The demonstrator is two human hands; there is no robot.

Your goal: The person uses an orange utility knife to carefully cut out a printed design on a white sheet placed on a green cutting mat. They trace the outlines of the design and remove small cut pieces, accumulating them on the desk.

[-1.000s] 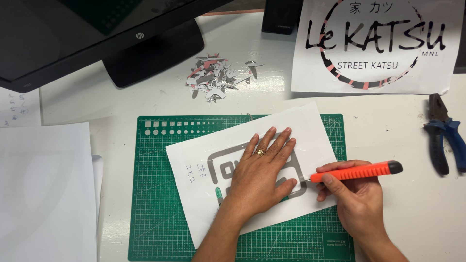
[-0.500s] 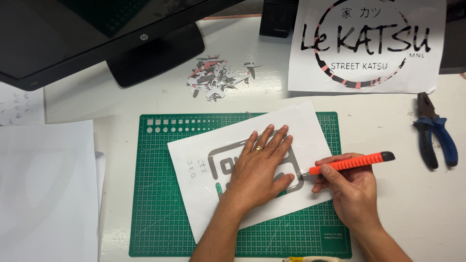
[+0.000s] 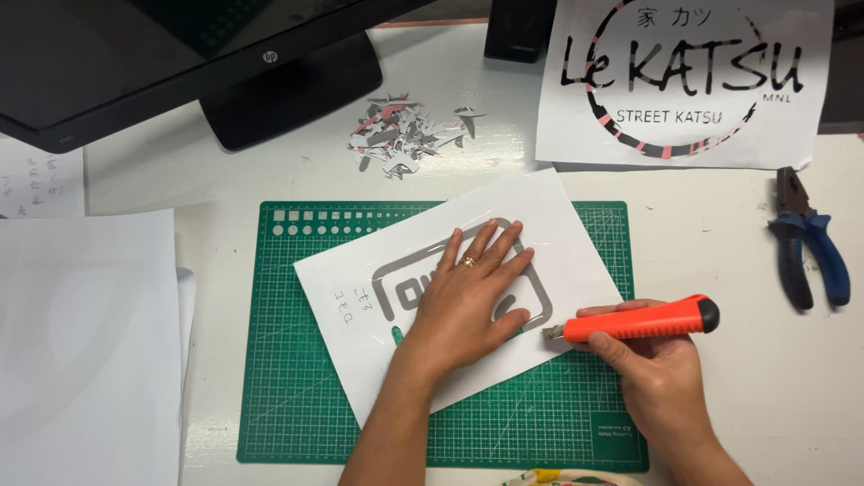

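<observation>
Partly hidden: the grey design on the white sheet [image 3: 540, 243] lies under the flat, spread left hand [image 3: 468, 301]; blade tip too small to make out; right hand [image 3: 657, 369] clamped on the orange knife [image 3: 643, 319] at the sheet's right edge, on the green mat [image 3: 297, 360]; scraps [image 3: 400, 135], pliers [image 3: 805, 247] on the bench [image 3: 720, 225]; knife sits lower than half a second ago.
</observation>
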